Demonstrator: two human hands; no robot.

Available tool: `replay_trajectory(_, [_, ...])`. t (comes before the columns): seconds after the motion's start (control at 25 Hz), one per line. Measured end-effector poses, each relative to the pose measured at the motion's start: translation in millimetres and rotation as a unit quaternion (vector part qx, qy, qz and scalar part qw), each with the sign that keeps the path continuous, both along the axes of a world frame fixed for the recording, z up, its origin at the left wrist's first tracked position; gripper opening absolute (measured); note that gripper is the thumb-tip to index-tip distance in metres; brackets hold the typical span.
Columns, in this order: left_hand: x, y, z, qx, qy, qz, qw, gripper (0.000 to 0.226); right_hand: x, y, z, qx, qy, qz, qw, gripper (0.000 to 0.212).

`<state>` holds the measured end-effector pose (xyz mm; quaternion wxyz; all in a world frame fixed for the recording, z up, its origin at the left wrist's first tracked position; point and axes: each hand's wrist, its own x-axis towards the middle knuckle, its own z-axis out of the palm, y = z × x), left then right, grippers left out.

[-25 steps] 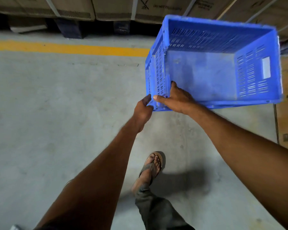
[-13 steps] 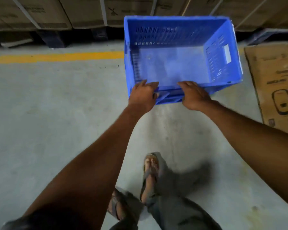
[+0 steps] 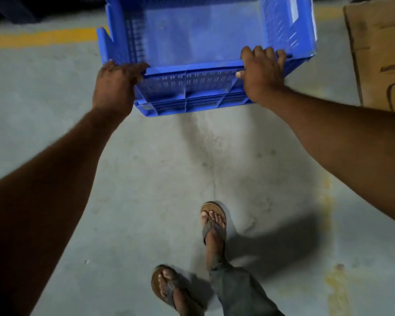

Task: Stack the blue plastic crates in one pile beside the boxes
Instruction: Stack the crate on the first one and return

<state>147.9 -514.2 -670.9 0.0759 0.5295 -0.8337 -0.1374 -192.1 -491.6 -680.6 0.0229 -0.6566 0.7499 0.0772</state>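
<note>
Two outstretched arms: left grip (image 3: 117, 87) and right grip (image 3: 261, 75) clasp the near rim of the blue crate (image 3: 192, 42) at twelve o'clock; cardboard box (image 3: 379, 53) lettering is blurred.

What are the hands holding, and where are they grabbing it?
Both hold the blue crate by its near wall's top rim: the left hand at the left corner, the right hand near the right corner, fingers curled over the edge.

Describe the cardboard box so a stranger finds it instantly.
Start from the grey concrete floor. Right of the blue crate sits a cardboard box, cut off by the frame's right edge. It alone is brown, with dark print.
</note>
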Motion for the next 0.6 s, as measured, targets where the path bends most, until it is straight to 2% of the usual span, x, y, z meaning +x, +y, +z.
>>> replay_trajectory(0.12, [-7.4,3.1,24.1,0.109,-0.03,0.044,0.993,0.047,-5.6,9.8,15.4,0.099,-0.033,0.023,0.994,0.056])
replay_trajectory(0.16, [-6.5,9.1,35.6,0.144,-0.04,0.069,0.986,0.05,-5.4,18.2,27.2,0.106,-0.057,0.025,0.992,0.062])
replay_trajectory(0.24, [-2.9,37.3,67.0,0.153,-0.04,0.103,0.982,0.055,-1.0,49.0,60.3,0.067,-0.12,0.021,0.99,0.067])
replay_trajectory(0.32, [-4.1,71.2,100.5,0.144,0.007,0.122,0.982,0.058,3.7,93.5,100.7,0.011,-0.196,-0.011,0.98,0.065])
replay_trajectory(0.44, [-17.9,121.3,160.9,0.153,0.09,0.159,0.971,0.051,19.6,168.7,165.7,-0.034,-0.312,-0.11,0.943,0.056])
replay_trajectory(0.6, [-46.8,221.3,268.0,0.175,0.154,0.13,0.964,0.036,39.2,285.8,262.9,-0.061,-0.371,-0.164,0.912,0.041])
